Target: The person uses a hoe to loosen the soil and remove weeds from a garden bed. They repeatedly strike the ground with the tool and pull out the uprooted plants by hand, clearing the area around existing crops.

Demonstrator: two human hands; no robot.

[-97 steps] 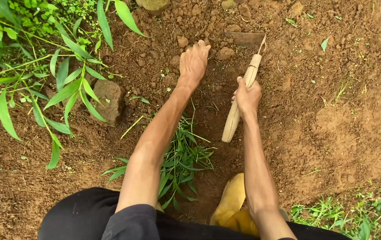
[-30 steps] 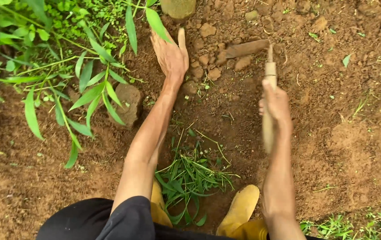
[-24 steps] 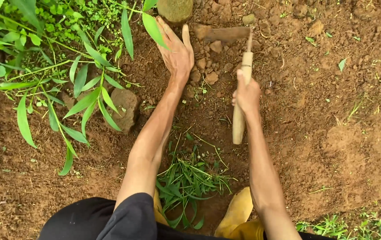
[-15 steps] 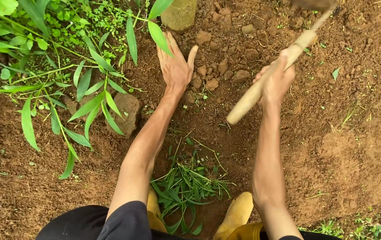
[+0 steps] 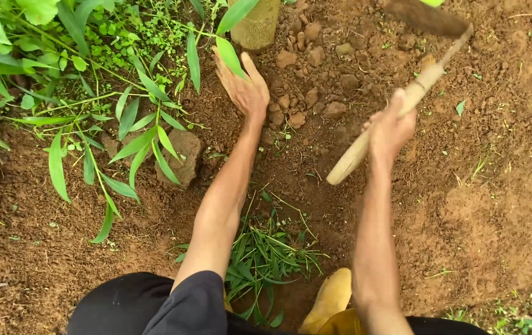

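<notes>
head view: right hand (image 5: 391,127) clamped on a raised hoe handle (image 5: 382,131) — left hand (image 5: 243,88) spread flat on soil (image 5: 315,105), likely within the blade's reach if it swings down.

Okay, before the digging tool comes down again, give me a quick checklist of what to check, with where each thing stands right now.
1. Grip on the tool: right hand is closed around the wooden handle. Ok.
2. Tool raised off the soil: the blade is up near the top edge, blurred. Ok.
3. Left hand out of the strike zone: it lies flat on the soil beside the loose clods. Not ok, it looks close.
4. Trunk clearance: the trunk stands right behind the clods. Cannot tell.
5. Feet clear: yellow boot sits low, well back from the clods. Ok.
</notes>
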